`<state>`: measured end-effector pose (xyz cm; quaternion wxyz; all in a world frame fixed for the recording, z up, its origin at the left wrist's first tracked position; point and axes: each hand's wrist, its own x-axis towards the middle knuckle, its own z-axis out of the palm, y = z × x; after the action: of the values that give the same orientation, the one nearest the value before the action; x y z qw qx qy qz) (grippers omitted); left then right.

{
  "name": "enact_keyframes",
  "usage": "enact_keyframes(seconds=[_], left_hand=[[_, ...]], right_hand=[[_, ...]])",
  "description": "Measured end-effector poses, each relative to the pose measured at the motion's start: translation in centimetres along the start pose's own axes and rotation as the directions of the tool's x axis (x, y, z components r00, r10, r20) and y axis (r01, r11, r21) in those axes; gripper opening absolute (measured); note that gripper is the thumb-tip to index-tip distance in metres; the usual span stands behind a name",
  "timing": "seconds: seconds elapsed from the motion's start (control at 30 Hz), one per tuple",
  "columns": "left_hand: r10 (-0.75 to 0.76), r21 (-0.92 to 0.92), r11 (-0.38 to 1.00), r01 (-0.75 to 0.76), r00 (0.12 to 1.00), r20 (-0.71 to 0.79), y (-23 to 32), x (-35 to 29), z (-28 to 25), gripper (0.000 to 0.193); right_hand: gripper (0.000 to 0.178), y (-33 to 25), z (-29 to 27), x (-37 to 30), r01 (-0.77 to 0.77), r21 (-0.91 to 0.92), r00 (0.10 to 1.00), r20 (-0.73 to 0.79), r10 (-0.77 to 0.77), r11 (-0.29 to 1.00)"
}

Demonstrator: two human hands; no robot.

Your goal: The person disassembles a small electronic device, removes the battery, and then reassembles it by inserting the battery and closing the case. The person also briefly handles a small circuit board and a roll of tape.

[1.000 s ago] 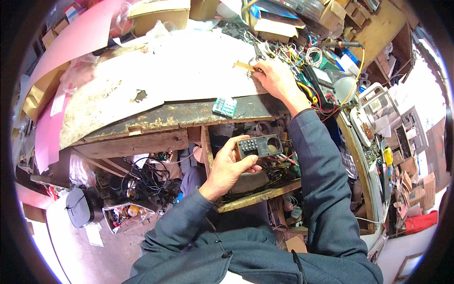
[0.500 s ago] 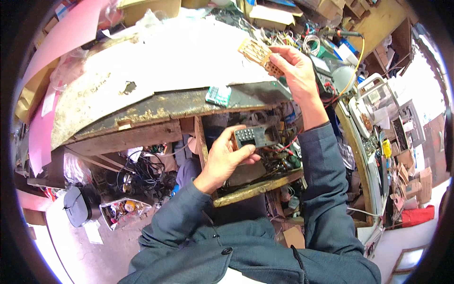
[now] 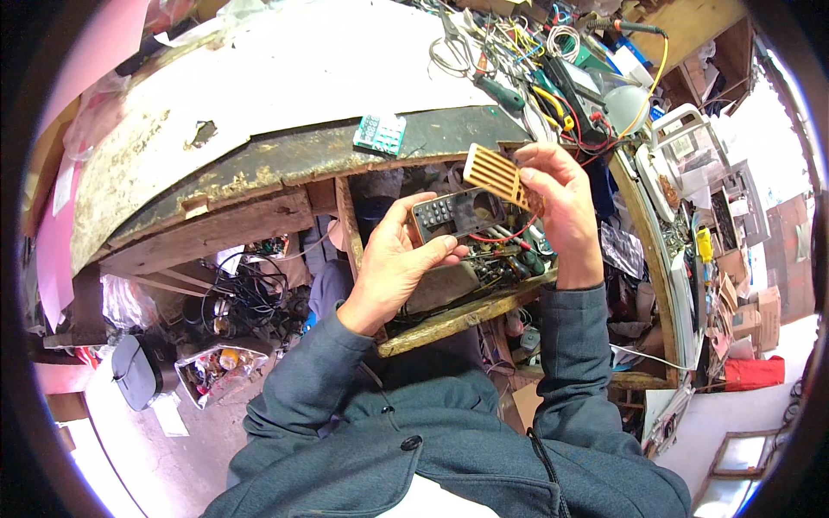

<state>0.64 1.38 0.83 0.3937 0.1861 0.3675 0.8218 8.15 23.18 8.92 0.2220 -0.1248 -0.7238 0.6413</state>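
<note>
My left hand (image 3: 390, 266) is closed around a dark, oblong device casing (image 3: 471, 212), with rows of small round buttons at its left part and a hollow recess at its right. Pinched in my right hand (image 3: 563, 205) is a gold-coloured slotted grille panel (image 3: 494, 173), tilted just above the casing's right end. Whether the two pieces touch, I cannot tell. A small green circuit board (image 3: 379, 135) with pale square pads lies on the bench's front edge, beyond my left hand.
Below my hands is an open wooden drawer (image 3: 466, 321) full of tools and wires. Pliers, cables and a green-handled screwdriver (image 3: 499, 92) crowd the right part of the bench (image 3: 294, 78). A box of odds and ends (image 3: 223, 369) and a black case (image 3: 142, 371) are on the floor at left.
My right hand has come down and nearer with the grille panel, from over the bench to the casing. The panel has turned to show its slots. My left hand still holds the casing.
</note>
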Motion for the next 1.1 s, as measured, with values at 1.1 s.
enact_keyframes(seconds=[1.1], left_hand=[[0.037, -0.051, 0.998, -0.033, 0.997, 0.067, 0.0, -0.5, 0.1, 0.077]], right_hand=[[0.071, 1.6, 5.8, -4.8, -0.072, 0.148, 0.993, -0.086, 0.085, 0.986]])
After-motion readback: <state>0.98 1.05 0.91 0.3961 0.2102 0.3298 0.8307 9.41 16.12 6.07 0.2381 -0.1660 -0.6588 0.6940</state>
